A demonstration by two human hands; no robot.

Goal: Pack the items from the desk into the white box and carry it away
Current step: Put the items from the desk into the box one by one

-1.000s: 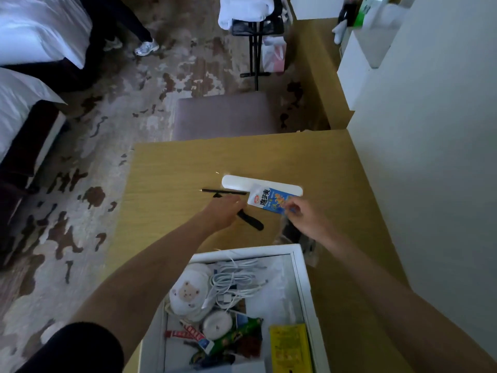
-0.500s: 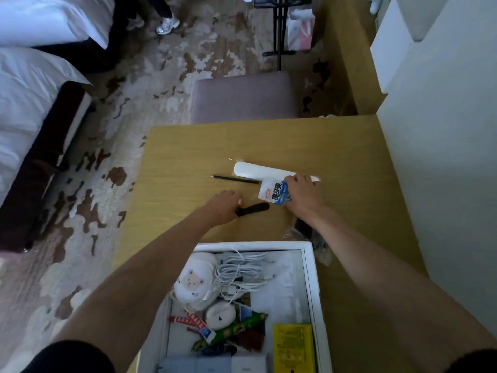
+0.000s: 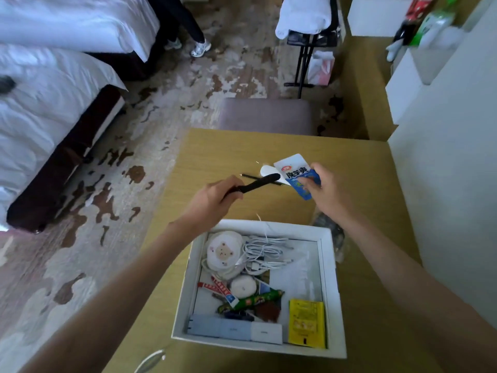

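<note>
The white box (image 3: 329,278) sits on the wooden desk (image 3: 220,149) near me, holding cables, a bear pouch, sachets and several small packets. Above the desk beyond it, my left hand (image 3: 212,197) grips a slim black object (image 3: 258,183) by one end. My right hand (image 3: 325,189) pinches a blue-and-white snack packet (image 3: 295,170) lifted off the desk. A white oblong case (image 3: 266,170) and a thin black pen (image 3: 248,175) lie on the desk behind both hands, partly hidden.
A crinkled clear plastic bag (image 3: 336,235) lies by the box's far right corner. A grey padded stool (image 3: 266,114) stands past the desk's far edge, a white wall at right, beds (image 3: 48,103) at left. A person's legs (image 3: 185,30) stand on the carpet.
Both hands have risen off the desk: the left lifted the black object, the right lifted the snack packet off the white case. My view has tilted back.
</note>
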